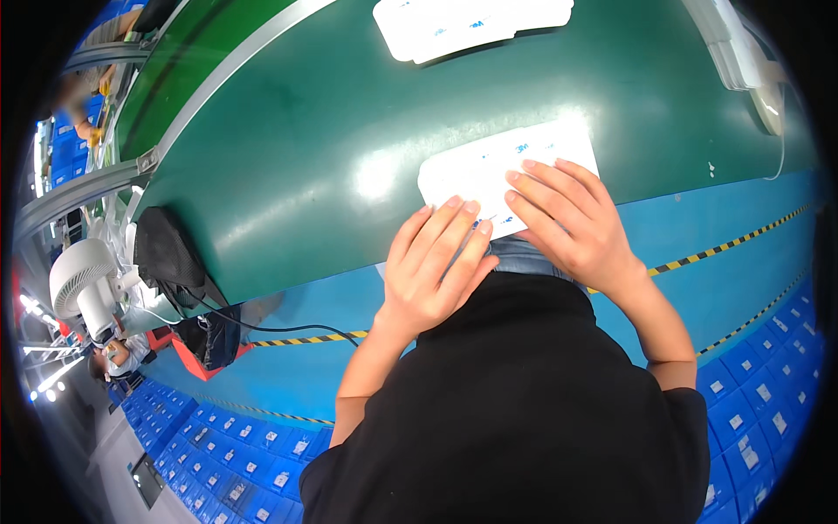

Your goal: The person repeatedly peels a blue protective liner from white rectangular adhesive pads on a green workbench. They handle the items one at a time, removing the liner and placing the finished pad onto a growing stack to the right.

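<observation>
A white flat sheet [463, 173] with small blue printed marks lies at the near edge of the green table. My left hand [434, 262] rests on its lower left part, fingers stretched out flat. Across its right part lies my right hand [572, 214], fingers straight and slightly apart. Both hands press on the sheet from above without gripping it, and they hide much of its near side. Farther off on the table is a stack of similar white pieces [471, 22] with the same kind of marks.
The green table [305, 166] has a metal rail [96, 188] at its left. A black mesh bag [170, 253] and a white fan [83, 272] are at the left edge. White stacked parts [724, 44] stand far right. Blue bins [236, 463] line the floor behind; other people are at left.
</observation>
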A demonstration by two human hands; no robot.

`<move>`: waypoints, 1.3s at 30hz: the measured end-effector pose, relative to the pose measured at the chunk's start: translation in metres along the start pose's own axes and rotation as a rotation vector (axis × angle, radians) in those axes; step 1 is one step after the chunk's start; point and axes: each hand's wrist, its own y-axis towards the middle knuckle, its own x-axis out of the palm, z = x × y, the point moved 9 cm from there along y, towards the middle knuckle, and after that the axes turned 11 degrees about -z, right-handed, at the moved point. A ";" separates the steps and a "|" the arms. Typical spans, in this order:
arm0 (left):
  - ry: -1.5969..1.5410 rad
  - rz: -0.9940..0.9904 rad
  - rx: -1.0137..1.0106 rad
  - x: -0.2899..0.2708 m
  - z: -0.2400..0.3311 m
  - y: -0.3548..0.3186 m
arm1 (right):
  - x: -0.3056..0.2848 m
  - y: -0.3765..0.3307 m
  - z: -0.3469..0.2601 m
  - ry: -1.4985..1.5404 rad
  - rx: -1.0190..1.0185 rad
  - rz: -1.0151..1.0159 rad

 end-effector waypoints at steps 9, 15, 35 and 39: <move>0.067 0.057 0.023 -0.006 -0.004 0.012 | -0.016 0.010 -0.002 -0.029 -0.041 0.034; 0.042 0.212 0.088 -0.028 -0.012 0.034 | -0.037 0.033 0.001 -0.068 -0.112 0.152; 0.054 -0.150 -0.071 0.002 -0.026 0.029 | -0.024 0.054 0.049 0.000 0.123 0.090; 0.043 -0.160 -0.084 0.003 -0.027 0.028 | -0.011 0.068 0.060 0.055 0.169 0.038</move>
